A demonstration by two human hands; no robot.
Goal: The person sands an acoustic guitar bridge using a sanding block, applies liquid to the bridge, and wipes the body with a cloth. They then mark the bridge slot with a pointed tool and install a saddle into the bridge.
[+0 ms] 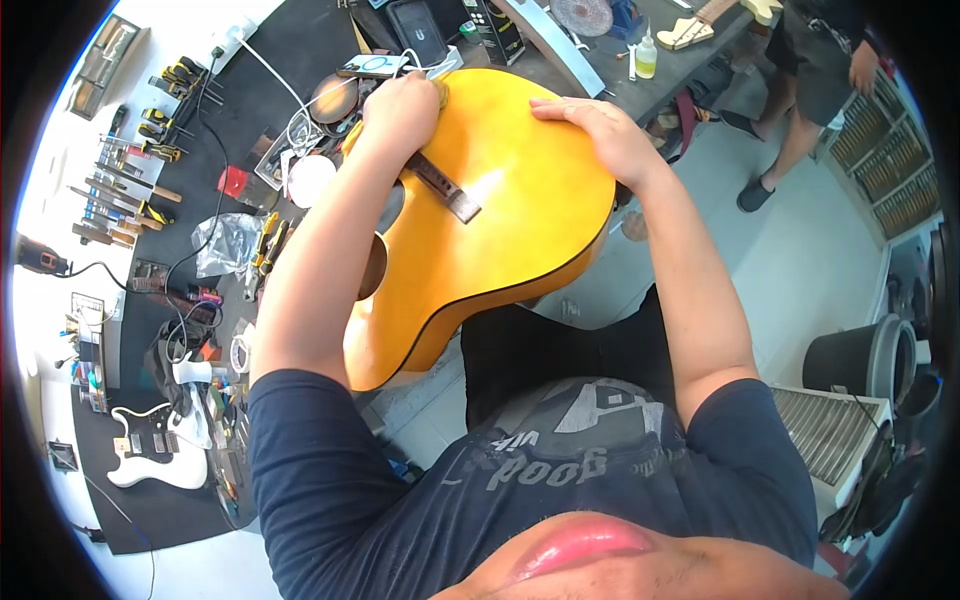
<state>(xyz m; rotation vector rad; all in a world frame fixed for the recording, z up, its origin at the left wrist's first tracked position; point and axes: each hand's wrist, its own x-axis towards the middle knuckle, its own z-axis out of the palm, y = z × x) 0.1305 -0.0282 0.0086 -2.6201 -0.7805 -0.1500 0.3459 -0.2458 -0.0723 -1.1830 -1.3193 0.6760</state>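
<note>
A yellow guitar (530, 190) lies top side up before the person, above the dark-clad legs and next to the cluttered surface (305, 35). The left arm stretches across its sound hole, its hand (402, 112) bent down near the far edge, beyond the bridge (450, 195); its fingers are hidden, so their grip cannot be told. The right arm bends inward, its hand (610, 140) against the rim, visible fingers straight, close together, flat on the top.

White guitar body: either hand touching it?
No, the white guitar body lies apart from the left hand and right hand, which are both at the yellow guitar.
</note>
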